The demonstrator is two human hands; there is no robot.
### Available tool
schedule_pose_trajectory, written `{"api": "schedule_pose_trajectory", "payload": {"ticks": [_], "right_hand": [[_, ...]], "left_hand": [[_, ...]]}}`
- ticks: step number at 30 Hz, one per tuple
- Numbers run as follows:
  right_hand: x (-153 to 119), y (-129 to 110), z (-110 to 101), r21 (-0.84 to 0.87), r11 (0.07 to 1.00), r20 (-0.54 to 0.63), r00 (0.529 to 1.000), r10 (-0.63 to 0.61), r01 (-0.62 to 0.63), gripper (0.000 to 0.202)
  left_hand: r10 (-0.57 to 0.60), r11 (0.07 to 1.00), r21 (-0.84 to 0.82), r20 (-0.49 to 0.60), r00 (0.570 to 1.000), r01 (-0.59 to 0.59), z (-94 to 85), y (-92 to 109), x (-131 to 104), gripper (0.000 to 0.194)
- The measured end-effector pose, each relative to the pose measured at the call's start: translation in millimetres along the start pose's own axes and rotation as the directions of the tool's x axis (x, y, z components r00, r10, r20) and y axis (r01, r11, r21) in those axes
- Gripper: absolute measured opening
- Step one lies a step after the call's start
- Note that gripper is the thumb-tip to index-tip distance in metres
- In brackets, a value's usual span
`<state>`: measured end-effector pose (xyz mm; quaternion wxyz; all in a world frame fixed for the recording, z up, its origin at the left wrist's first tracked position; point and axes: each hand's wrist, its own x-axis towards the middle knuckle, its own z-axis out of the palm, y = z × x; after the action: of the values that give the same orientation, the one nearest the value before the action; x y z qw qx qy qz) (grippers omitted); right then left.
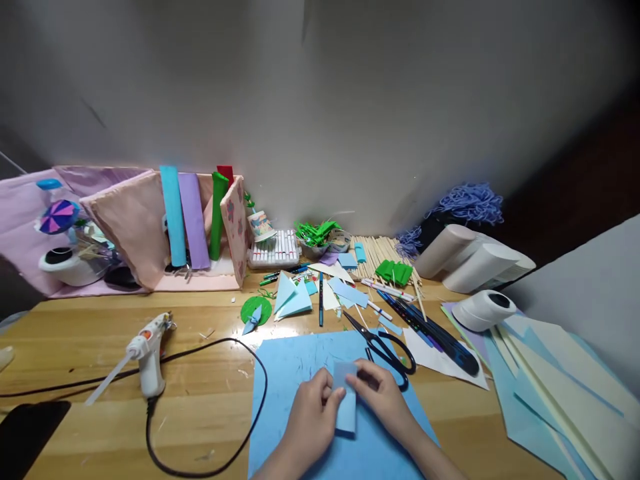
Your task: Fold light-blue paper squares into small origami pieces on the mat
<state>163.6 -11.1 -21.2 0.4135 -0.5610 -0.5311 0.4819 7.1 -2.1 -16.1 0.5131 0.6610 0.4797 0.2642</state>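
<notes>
Between my two hands is a narrow light-blue strip of folded paper (346, 415), held upright over a larger blue sheet (280, 373). My left hand (313, 413) pinches the strip's left edge with thumb and bent fingers. On the other side, my right hand (380, 397) grips the upper right part, its thumb lying on the front. Black-handled scissors (383, 350) lie just beyond my right hand, partly on the blue sheet. Past the sheet's far edge are a small blue folded paper piece (254, 319) on a green disc (255, 307) and light-blue folded paper (295, 298).
A white glue gun (150, 353) stands at left, its black cable (200, 472) looping toward the sheet. Markers (275, 250), wooden sticks (373, 253) and green crepe paper (395, 272) line the back. Stacked coloured paper (565, 387) and a white roll (483, 311) lie at right.
</notes>
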Motion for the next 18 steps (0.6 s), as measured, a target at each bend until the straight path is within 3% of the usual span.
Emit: {"api": "schedule_pose_trajectory", "payload": {"ticks": [6, 11, 15, 18], "right_hand": [[1, -1, -4, 0.026, 1.0, 0.054, 0.998, -0.015, 0.013, 0.032], [4, -1, -3, 0.139, 0.988, -0.054, 0.996, 0.074, -0.066, 0.032], [8, -2, -2, 0.149, 0.989, -0.125, 0.992, 0.036, -0.018, 0.032], [10, -4, -4, 0.158, 0.987, -0.029, 1.0, 0.002, 0.002, 0.03]], "left_hand": [[0.018, 1.0, -0.022, 0.01, 1.0, -0.017, 1.4, 2, -3, 0.024], [0.05, 0.998, -0.048, -0.006, 0.999, -0.05, 1.4, 2, -1, 0.026], [0.084, 0.995, -0.05, -0.018, 0.996, -0.084, 3.3, -3, 2, 0.028], [0.104, 0.992, -0.061, -0.07, 0.992, -0.109, 4.7, -4, 6, 0.028]]}}
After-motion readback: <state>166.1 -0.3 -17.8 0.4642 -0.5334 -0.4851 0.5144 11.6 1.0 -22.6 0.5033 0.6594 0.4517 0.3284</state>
